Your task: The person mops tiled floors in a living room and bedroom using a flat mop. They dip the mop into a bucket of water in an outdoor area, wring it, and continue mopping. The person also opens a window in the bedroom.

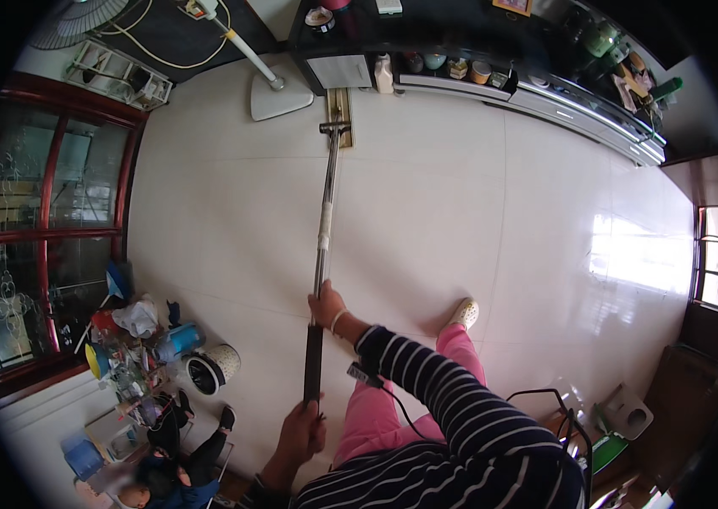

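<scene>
Mop (322, 237), one long pole ending in one flat head against the foot of the dark cabinet (460, 34), stretches across the white tiled floor (477, 212) because two hands steer it. Right hand (326, 304) has its grip wrapped mid-shaft to push, while left hand (304, 431) has its grip clenched around the black end to guide; one fan base (278, 97) stands just beside the head.

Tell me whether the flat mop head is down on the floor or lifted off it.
Down. The mop head lies flat on the white tile floor, its pole slanting back to the right hand and left hand.
</scene>
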A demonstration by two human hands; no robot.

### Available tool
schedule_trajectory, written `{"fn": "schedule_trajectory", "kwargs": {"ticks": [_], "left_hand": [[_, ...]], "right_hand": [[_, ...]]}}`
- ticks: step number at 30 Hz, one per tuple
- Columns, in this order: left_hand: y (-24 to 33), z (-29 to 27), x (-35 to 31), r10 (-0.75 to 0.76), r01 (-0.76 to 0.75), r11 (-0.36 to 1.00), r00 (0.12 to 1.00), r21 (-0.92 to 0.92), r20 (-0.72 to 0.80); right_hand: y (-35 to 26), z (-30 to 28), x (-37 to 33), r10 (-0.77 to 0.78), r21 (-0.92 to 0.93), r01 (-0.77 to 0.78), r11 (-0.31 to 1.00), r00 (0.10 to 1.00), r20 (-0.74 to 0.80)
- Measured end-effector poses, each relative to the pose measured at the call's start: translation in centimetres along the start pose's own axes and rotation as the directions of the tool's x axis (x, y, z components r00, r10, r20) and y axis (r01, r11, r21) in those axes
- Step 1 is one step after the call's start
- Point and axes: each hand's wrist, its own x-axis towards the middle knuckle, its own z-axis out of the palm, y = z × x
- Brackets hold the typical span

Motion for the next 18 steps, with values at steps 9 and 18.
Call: {"fn": "schedule_trajectory", "kwargs": {"ticks": [9, 18], "left_hand": [[7.4, 4.4, 9.1, 0.074, -0.078, 0.989, 0.997, 0.124, 0.036], [-4.4, -3.8, -3.6, -0.041, 0.077, 0.949, 0.992, 0.305, -0.121]], "right_hand": [[-5.2, -6.5, 11.1, 0.108, -0.145, -0.134, 0.98, 0.98, -0.169], [0.4, -1.2, -3.0, 0.348, 0.432, -0.401, 0.808, 0.916, 0.198]]}}
